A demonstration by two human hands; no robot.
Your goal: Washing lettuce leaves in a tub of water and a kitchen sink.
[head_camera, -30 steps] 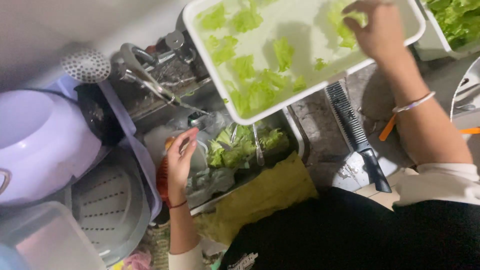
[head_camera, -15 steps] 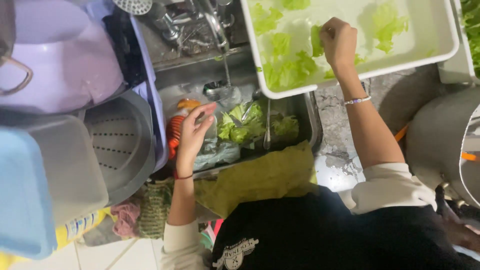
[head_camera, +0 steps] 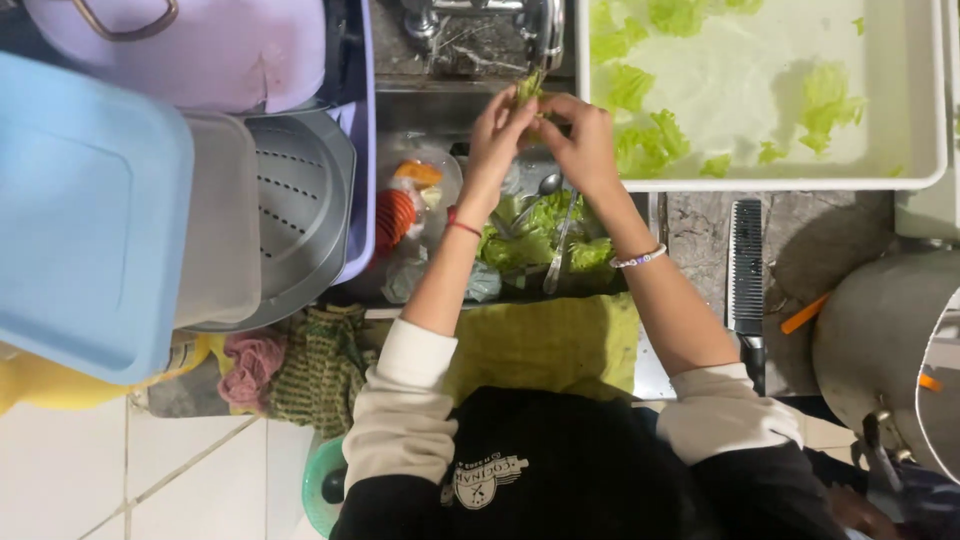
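Kitchen sink point(head_camera: 640, 285), speckled stone counter point(head_camera: 800, 230). Right hand point(head_camera: 585, 140) has left white plastic tray point(head_camera: 760, 183); now meets left hand point(head_camera: 500, 135) under tap, both pinching green lettuce leaf point(head_camera: 528, 88) above sink.

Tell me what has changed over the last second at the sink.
The right hand left the white tray and came over the sink; the left hand rose from the leaves in the sink to meet it. Both now pinch a lettuce leaf under the tap. The tray of soaking lettuce, the knife on the counter and the grey colander lie as they did.
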